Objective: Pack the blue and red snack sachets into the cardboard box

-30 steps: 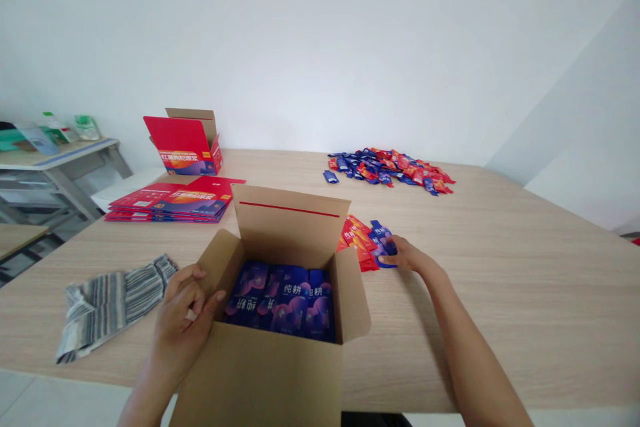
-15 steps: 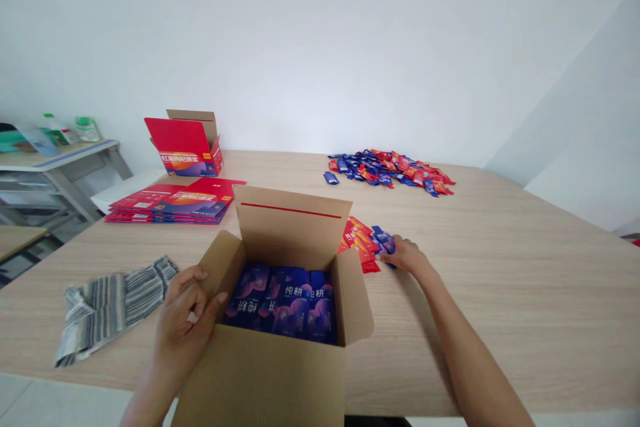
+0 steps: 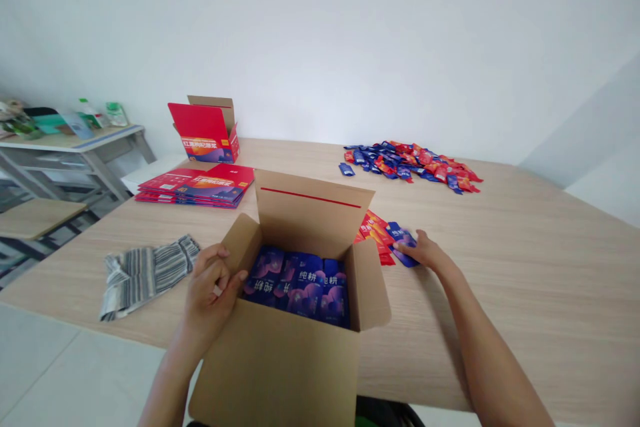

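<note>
An open cardboard box (image 3: 280, 360) stands at the table's near edge, its flaps up and out. Blue and purple sachets (image 3: 305, 287) lie in rows inside. My left hand (image 3: 213, 290) grips the box's left near corner, thumb on the rim and fingers curled. Right of the box, my right hand (image 3: 423, 250) pinches the edge of a blue sachet (image 3: 401, 237) on the table. Red sachets (image 3: 377, 233) lie beside it, partly hidden behind the box flap.
A heap of red and blue sachets (image 3: 410, 163) lies at the back. On the left are flat red cartons (image 3: 200, 185), an upright open red carton (image 3: 207, 137) and a striped cloth (image 3: 147, 273). A side desk (image 3: 65, 141) holds bottles.
The view has shifted, so most things appear further right and slightly higher. My right hand has drawn back a little, and more of the blue sachet shows. My left hand stays on the box.
</note>
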Demonstrator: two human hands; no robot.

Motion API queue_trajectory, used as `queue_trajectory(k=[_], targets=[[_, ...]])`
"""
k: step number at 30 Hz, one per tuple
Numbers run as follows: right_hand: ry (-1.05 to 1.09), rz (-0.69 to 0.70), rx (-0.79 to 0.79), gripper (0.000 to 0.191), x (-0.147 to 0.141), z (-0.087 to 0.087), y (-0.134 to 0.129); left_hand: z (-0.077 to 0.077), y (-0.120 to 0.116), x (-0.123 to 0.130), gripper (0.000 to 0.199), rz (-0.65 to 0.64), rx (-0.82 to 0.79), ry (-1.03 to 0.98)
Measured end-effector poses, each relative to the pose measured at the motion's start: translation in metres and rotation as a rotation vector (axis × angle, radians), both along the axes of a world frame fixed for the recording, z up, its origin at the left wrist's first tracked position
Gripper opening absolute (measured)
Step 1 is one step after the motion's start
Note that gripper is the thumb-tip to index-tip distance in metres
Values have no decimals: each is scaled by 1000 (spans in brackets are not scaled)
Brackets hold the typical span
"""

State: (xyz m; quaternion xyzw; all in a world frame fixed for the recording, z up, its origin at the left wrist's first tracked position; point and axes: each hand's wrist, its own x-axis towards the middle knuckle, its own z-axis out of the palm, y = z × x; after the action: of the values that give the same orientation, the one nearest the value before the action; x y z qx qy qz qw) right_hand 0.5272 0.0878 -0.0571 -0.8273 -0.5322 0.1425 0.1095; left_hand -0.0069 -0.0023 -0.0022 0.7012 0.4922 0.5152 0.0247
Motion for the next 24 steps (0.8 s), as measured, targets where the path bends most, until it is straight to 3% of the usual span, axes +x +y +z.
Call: queue_trajectory(k=[7,10,14,17,21,24], targets=[[337,15,-58,35,3,12,-1,-1,0,2,39,-6,-1,-9],[407,-28,-17,25,5,18,-10,0,0,3,39,-14,-18,-17],[433,-42,79,29,5,14,-35,2,-2,5,38,-14,-64,-26],[332,-63,146,37,-2,11,-61,5,-3,7,37,-17,-66,-43],[223,-183,254,45,-21,11,-103,7,-5,8,37,-29,-105,-37],[309,-249,325,50,-36,5,-137,9,-5,9,36,-35,-107,-38]])
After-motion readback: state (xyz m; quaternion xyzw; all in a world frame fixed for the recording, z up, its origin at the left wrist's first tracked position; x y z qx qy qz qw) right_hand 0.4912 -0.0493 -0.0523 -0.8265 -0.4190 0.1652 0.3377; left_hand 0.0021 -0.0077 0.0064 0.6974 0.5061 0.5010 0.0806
